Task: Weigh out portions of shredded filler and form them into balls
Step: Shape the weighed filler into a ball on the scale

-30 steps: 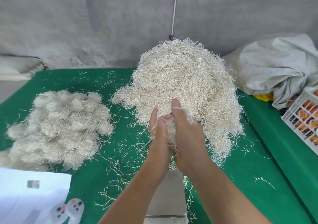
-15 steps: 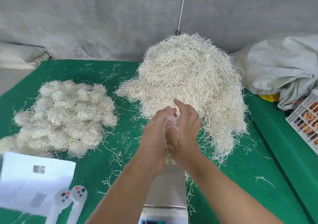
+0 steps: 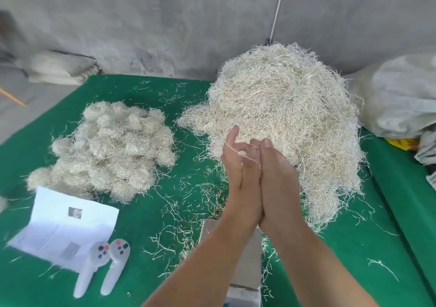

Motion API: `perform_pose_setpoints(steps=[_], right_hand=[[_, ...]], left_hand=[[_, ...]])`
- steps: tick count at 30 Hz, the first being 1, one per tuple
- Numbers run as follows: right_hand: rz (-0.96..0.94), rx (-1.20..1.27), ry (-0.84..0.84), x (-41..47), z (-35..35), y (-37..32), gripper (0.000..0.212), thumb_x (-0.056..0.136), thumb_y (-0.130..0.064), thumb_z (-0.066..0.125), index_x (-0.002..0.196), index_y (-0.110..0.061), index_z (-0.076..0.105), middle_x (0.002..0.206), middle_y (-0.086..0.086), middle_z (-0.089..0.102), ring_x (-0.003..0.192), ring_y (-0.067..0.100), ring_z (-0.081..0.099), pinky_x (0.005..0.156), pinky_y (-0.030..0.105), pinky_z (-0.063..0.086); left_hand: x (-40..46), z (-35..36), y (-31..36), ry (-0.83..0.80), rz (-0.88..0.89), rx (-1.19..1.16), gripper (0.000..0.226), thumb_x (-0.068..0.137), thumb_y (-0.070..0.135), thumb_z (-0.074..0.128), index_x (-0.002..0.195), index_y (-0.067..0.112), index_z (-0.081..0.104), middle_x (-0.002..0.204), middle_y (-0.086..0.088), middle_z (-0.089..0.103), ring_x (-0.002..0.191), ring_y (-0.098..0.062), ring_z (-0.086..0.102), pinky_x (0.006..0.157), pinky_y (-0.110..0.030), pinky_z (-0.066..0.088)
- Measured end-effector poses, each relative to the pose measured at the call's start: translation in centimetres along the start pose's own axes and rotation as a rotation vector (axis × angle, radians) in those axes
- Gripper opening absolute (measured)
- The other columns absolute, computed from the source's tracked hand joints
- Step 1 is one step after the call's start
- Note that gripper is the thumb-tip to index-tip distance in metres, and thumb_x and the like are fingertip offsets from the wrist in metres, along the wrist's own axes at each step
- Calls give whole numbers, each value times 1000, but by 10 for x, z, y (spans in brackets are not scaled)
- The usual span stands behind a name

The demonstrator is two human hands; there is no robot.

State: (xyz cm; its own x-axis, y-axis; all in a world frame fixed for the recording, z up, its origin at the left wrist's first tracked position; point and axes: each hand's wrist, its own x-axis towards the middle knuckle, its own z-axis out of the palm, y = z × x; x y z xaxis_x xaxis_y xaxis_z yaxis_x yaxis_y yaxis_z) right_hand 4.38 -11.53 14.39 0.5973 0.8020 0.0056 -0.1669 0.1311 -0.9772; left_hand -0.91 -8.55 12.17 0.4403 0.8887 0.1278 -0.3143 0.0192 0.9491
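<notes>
1. The left hand (image 3: 238, 165) and right hand (image 3: 273, 169) are pressed together palm to palm above the scale (image 3: 245, 269). Fingers are mostly straight, with only a few strands of shredded filler (image 3: 245, 152) showing near the fingertips. Whether a full portion sits between the palms is hidden.
2. Judged step: rolling a weighed portion into a ball.
3. The loose filler pile (image 3: 285, 122) lies just beyond the hands. The finished balls (image 3: 106, 151) are heaped to the left on the green table (image 3: 146, 212).
4. Next move likely calls for firm rolling pressure, then setting the ball on the left heap.
5. A white sheet (image 3: 63, 226) and 2 controllers (image 3: 103, 264) lie near the left. Its print is too blurred to read, and no brand is legible.
</notes>
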Motion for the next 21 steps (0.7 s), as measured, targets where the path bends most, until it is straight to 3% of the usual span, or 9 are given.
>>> perform_pose_setpoints(steps=[2,4,6,8,11,13,17,19,21], right_hand=[[-13,49,42,9,-2,1,38,104,-41,60,72,-28,76,69,-2,74,62,12,70,56,23,54],[-17,-7,4,14,-6,2,44,103,-40,62,63,-24,69,60,0,64,55,15,59,53,27,49],[1,-52,-4,23,-9,7,50,102,-41,63,63,-10,62,60,9,54,56,18,50,54,32,44],[-12,-120,-7,32,-13,12,52,103,-39,60,61,-8,54,59,10,45,55,18,42,53,32,38],[-79,-200,-13,39,-17,23,54,104,-36,52,56,-12,47,51,5,41,50,16,38,50,32,33],[-184,-278,-47,38,-17,33,52,104,-39,45,59,-12,48,49,-3,45,46,16,41,48,31,35],[-397,-626,-146,38,-12,51,50,104,-46,25,85,-19,63,88,-2,61,87,22,58,79,48,48],[-269,-675,-207,38,-5,50,52,96,-65,20,100,-37,64,124,-25,47,121,7,43,108,47,37],[-182,-608,-400,37,3,53,37,93,-78,24,114,-65,51,133,-44,22,138,-8,23,119,44,28]], left_hand=[[8,2,-4,73,40,214,50,91,85,28,139,75,25,142,38,25,134,20,21,104,-33,30],[15,3,-3,148,18,347,51,87,90,25,135,72,33,137,42,25,124,32,15,98,-24,29],[16,8,-6,158,-48,203,47,94,79,36,124,50,58,133,10,56,118,13,51,91,-23,50],[13,15,-8,120,-132,16,47,99,63,49,124,25,64,100,-3,70,92,0,69,75,-21,57],[15,17,-7,119,-333,-213,60,89,62,65,143,40,49,113,-8,73,108,-13,72,97,-42,57],[14,14,-6,123,-412,-147,61,83,65,63,126,21,66,106,-11,71,103,-19,70,101,-53,55],[4,-2,-15,163,-427,-96,36,101,48,51,108,20,72,107,-1,74,100,-16,71,95,-46,57],[2,-16,-18,212,-385,7,39,101,52,49,107,22,73,105,-3,78,101,-19,74,90,-42,60],[9,-38,-18,306,-322,93,44,100,54,51,98,15,70,87,-3,77,83,-21,75,74,-39,62]])
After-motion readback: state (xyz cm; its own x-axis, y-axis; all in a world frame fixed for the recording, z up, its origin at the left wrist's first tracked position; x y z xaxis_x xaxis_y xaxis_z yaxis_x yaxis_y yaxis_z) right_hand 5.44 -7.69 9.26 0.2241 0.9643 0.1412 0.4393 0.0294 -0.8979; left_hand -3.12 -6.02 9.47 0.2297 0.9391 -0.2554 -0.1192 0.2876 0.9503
